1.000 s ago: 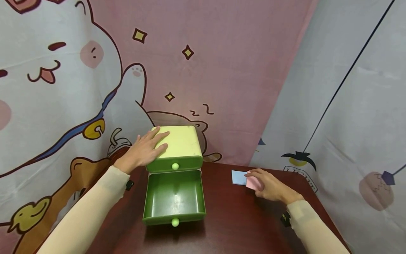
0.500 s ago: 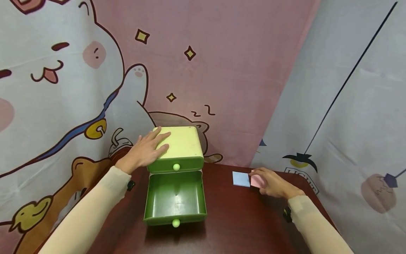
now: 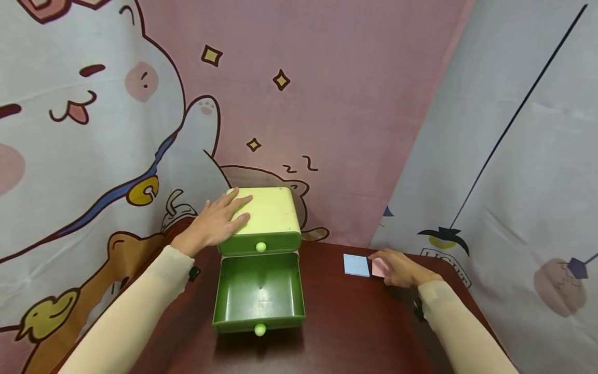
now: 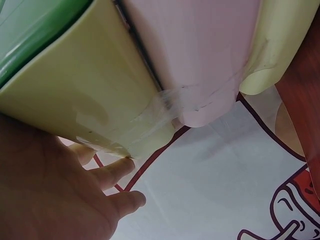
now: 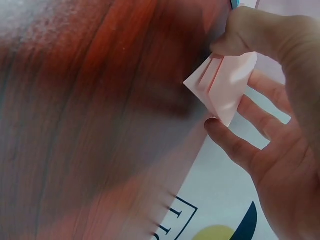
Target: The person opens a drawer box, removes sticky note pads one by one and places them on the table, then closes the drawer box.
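My left hand (image 3: pixel 211 222) rests with spread fingers on the pale yellow top of a small drawer cabinet (image 3: pixel 273 210). Its green upper drawer (image 3: pixel 280 242) is closed, while the green lower drawer (image 3: pixel 259 285) stands pulled out with nothing inside. In the left wrist view, fingertips (image 4: pixel 120 170) lie along the cabinet's yellow edge. To the right, my right hand (image 3: pixel 401 267) holds a pink sticky note pad (image 5: pixel 232 82) between thumb and fingers, tilted in the right wrist view, with its layers partly fanned. Beside it lies a light blue sticky note pad (image 3: pixel 356 265), flat on the table.
The dark red-brown table (image 3: pixel 345 322) carries the cabinet and pads. A printed cartoon curtain (image 3: pixel 345 130) hangs close behind and at both sides. Clear tape (image 4: pixel 160 107) crosses the cabinet's side, over its yellow and pink sections.
The pink pad has moved right with my right hand, from overlapping the blue pad to beside it, uncovering the blue one. My left hand has stayed on the cabinet.
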### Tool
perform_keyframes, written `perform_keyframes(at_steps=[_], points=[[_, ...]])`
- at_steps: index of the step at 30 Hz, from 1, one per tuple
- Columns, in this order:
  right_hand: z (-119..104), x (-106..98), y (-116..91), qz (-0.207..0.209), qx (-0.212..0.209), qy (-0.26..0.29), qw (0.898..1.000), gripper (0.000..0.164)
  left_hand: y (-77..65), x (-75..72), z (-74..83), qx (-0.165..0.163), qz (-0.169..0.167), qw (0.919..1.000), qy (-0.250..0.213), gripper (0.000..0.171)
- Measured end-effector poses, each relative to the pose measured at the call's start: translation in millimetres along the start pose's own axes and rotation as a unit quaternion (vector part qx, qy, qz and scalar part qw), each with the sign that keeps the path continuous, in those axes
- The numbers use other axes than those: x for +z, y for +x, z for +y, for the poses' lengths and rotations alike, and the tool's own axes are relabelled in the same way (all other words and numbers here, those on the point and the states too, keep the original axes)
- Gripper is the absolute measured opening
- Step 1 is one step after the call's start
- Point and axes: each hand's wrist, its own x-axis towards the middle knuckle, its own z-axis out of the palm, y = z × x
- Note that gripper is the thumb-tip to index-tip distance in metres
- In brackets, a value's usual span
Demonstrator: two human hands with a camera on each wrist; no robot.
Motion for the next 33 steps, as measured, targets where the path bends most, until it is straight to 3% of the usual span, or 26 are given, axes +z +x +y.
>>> perform_keyframes(at_steps=[8,16,33], points=[[5.4,2.9,10.5,-0.02,0.004,0.007,1.0,0.071,-2.4,1.4,-5.1,-0.004,-0.001,1.0,0.004,0.07],[4.4,2.0,14.0,-0.047,0.041,0.031,0.998,0.074,-4.0,0.2,-4.6,-0.006,0.0,1.0,-0.001,0.07],[-0.3,9.2,0.8,0.017,0.014,0.034,0.999,0.073,0.0,0.6,-2.0,0.004,0.004,1.0,0.002,0.07]])
